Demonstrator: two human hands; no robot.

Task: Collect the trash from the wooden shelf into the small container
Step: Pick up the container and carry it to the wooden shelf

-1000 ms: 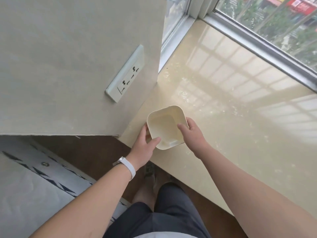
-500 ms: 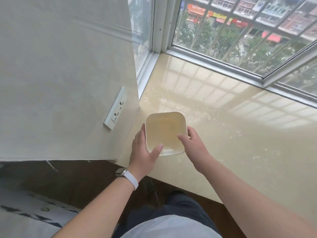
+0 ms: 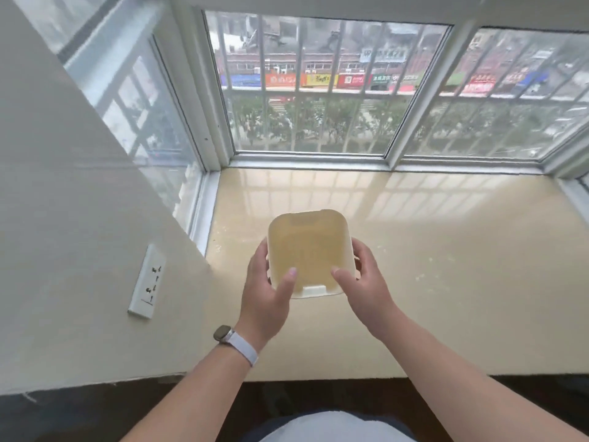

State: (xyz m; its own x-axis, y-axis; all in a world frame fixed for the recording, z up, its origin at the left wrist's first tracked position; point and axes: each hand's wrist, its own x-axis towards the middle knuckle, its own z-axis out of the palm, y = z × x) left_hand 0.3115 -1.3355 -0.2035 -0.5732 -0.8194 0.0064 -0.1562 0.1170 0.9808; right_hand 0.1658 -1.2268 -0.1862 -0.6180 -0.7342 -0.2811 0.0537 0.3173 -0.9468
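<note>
The small cream container point(image 3: 310, 255) is gripped between the left hand point(image 3: 266, 295) and right hand point(image 3: 361, 282), centred, equally near both; no wooden shelf or trash is seen

Barred bay window point(image 3: 322, 90), glossy beige sill point(image 3: 446, 266), wall socket point(image 3: 147, 282).

1. We have one view only, from a camera worn on the head, looking forward and down.
2. It faces the barred window point(image 3: 322, 90) head-on, with the glossy sill point(image 3: 446, 266) spreading below that window.
3. It sits close: both forearms reach in from the bottom edge toward the window.
</note>
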